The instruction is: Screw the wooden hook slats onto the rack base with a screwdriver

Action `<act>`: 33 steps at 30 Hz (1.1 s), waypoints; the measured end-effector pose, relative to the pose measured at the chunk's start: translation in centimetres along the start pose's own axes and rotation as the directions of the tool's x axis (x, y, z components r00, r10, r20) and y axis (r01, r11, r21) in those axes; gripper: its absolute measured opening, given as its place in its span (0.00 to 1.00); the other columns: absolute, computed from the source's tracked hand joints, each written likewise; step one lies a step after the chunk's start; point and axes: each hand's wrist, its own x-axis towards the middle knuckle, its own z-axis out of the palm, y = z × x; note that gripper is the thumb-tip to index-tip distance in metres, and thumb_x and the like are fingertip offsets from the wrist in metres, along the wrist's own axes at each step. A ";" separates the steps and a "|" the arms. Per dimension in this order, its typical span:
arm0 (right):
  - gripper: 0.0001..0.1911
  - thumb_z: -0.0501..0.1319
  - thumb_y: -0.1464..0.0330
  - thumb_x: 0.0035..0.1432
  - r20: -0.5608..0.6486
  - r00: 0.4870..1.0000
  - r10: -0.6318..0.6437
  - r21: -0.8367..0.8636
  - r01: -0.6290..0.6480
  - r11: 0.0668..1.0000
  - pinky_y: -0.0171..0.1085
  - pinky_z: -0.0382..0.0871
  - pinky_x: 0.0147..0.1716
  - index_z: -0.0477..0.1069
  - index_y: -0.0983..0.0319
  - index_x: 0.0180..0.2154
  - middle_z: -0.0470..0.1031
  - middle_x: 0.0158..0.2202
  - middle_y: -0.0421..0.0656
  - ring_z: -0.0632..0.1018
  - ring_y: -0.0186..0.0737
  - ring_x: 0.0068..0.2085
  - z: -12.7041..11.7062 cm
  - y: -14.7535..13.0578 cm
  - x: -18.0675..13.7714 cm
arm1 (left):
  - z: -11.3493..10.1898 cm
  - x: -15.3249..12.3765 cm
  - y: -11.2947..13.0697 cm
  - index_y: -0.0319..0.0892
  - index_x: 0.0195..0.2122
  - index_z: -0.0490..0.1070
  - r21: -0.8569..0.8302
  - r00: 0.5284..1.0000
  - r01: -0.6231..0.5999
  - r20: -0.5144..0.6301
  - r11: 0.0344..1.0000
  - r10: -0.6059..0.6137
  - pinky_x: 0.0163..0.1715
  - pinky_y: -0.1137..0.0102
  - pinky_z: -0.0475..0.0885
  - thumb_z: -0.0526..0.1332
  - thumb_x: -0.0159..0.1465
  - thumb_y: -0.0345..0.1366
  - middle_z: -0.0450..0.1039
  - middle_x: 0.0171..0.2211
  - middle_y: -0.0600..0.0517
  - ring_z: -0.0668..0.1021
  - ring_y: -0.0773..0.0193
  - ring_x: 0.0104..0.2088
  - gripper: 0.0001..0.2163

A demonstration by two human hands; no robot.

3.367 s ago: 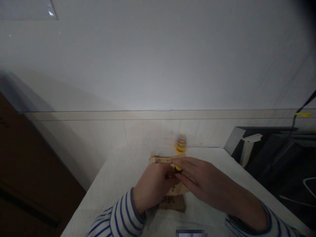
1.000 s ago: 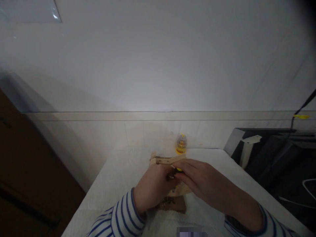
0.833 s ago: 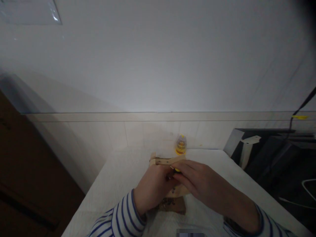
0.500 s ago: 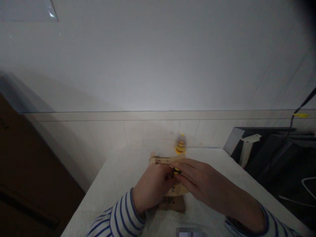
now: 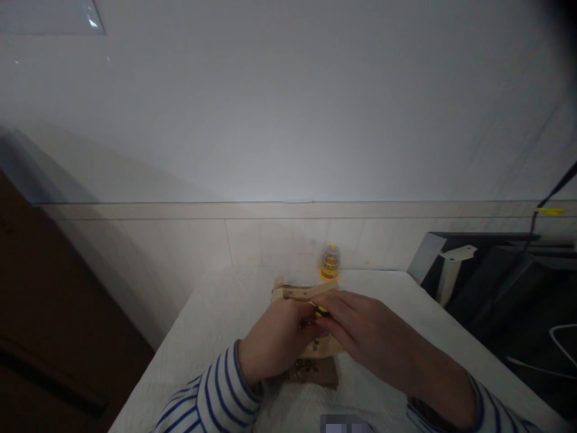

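Observation:
My right hand [image 5: 360, 322] pinches a small yellow-and-black screwdriver handle [image 5: 321, 311] between thumb and fingers. Its tip is hidden by my left hand [image 5: 282, 334], whose fingers curl in against a light wooden frame [image 5: 300, 293] with small dark holes. That frame extends behind and below both hands; a pale lower part [image 5: 327, 346] shows under my right thumb. Just in front of it lies a brown piece [image 5: 322, 371] with several small dark items on it, too blurred to name. Both hands meet over the middle of the frame.
A clear, pointed plastic container with a yellow base [image 5: 330, 263] stands at the table's back, by the wall. White covering lies over the table [image 5: 216, 325]. Dark panels and a white bracket [image 5: 451, 273] lean at the right; a brown cabinet [image 5: 54, 325] stands left.
My left hand has shifted slightly left, its thumb and fingers closer together. My right hand stays at the screwdriver with a slight change of finger position. The wooden frame looks unmoved.

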 end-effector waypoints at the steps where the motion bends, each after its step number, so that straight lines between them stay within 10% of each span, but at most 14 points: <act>1: 0.07 0.53 0.74 0.59 -0.009 1.000 -0.003 -0.005 0.003 1.000 0.44 0.73 0.37 0.67 0.63 0.39 0.75 0.37 0.47 0.76 0.43 0.38 0.1 0.0 0.0 | 0.0 0.0 0.0 0.39 0.31 0.74 0.003 1.000 0.007 0.002 1.000 -0.007 0.24 0.75 0.61 0.56 0.60 0.33 0.73 0.24 0.53 0.71 0.68 0.23 0.07; 23: 0.16 0.52 0.73 0.60 -0.004 1.000 -0.018 0.066 0.018 0.998 0.47 0.69 0.47 0.62 0.63 0.50 0.72 0.47 0.49 0.73 0.44 0.48 -0.1 0.2 -0.1 | 0.4 0.0 0.0 0.38 0.26 0.73 0.113 0.996 0.060 -0.065 0.992 -0.053 0.22 0.75 0.57 0.56 0.58 0.30 0.72 0.22 0.53 0.68 0.69 0.22 0.08; 33: 0.08 0.52 0.74 0.61 0.027 1.000 -0.014 0.007 0.014 1.000 0.45 0.72 0.40 0.68 0.64 0.40 0.74 0.39 0.47 0.75 0.44 0.41 -0.4 0.1 0.0 | 0.1 0.0 0.0 0.38 0.31 0.74 0.034 0.999 0.033 -0.001 0.999 -0.033 0.24 0.75 0.61 0.57 0.60 0.31 0.74 0.27 0.53 0.72 0.67 0.26 0.07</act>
